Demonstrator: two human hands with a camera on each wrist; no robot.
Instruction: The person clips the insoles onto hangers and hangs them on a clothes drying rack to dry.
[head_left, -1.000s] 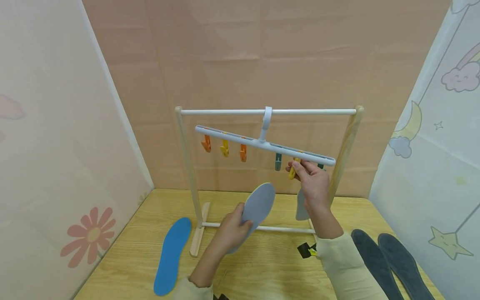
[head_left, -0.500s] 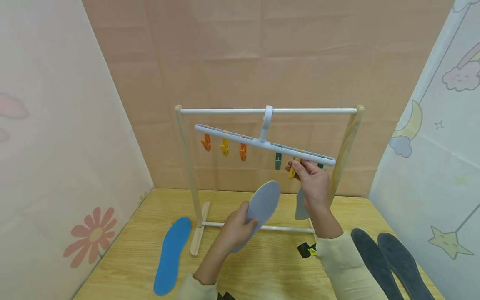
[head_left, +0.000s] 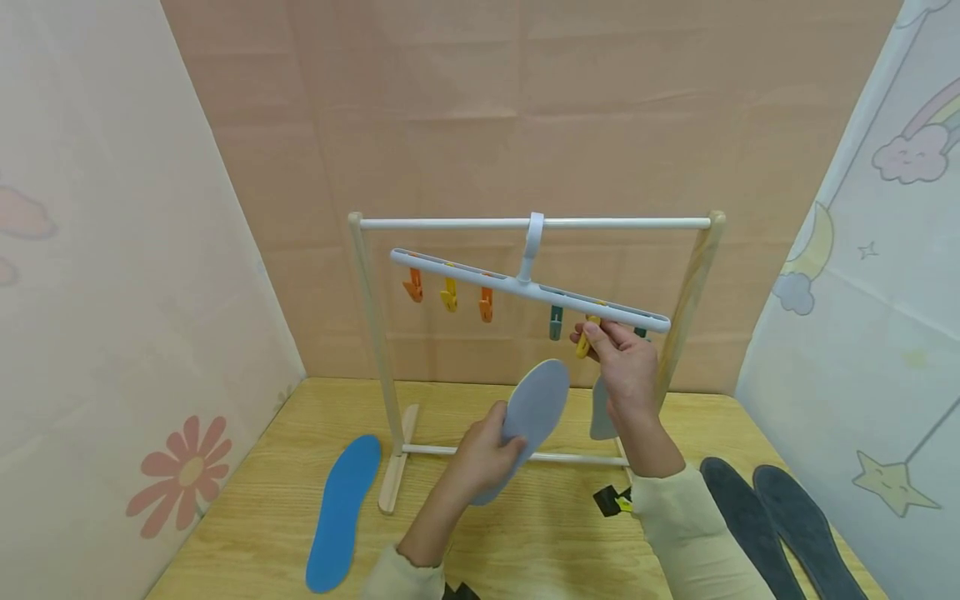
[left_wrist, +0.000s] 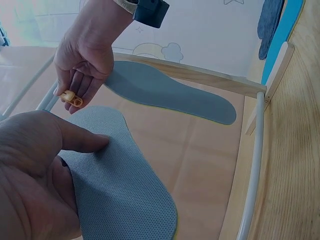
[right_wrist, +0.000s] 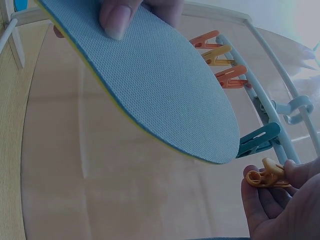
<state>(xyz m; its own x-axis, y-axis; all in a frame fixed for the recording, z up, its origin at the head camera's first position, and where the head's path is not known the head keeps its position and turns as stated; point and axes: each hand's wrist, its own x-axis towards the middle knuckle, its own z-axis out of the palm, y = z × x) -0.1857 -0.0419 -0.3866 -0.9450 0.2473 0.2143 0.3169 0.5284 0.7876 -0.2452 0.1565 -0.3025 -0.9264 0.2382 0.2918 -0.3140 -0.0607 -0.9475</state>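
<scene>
A grey insole (head_left: 537, 408) is gripped by my left hand (head_left: 487, 454), thumb on its face and rounded end tilted up to the right. With thumb and fingers my right hand (head_left: 628, 367) pinches a yellow clothespin (right_wrist: 267, 175) under the lowered right half of the white hanger (head_left: 528, 287). In the right wrist view the insole's tip comes close to the teal clothespin (right_wrist: 259, 139), left of the pinched one. Behind my right hand a second grey insole (left_wrist: 170, 92) hangs down, its top hidden in the head view.
The hanger hooks over the white rail (head_left: 442, 223) of a wooden stand (head_left: 375, 333). Orange and yellow clothespins (head_left: 448, 296) hang on its left half. A blue insole (head_left: 343, 512) lies at left on the table, dark insoles (head_left: 806, 525) at right.
My left hand has moved the grey insole up and to the right, closer to the pinched yellow clothespin. My right hand has stayed in place.
</scene>
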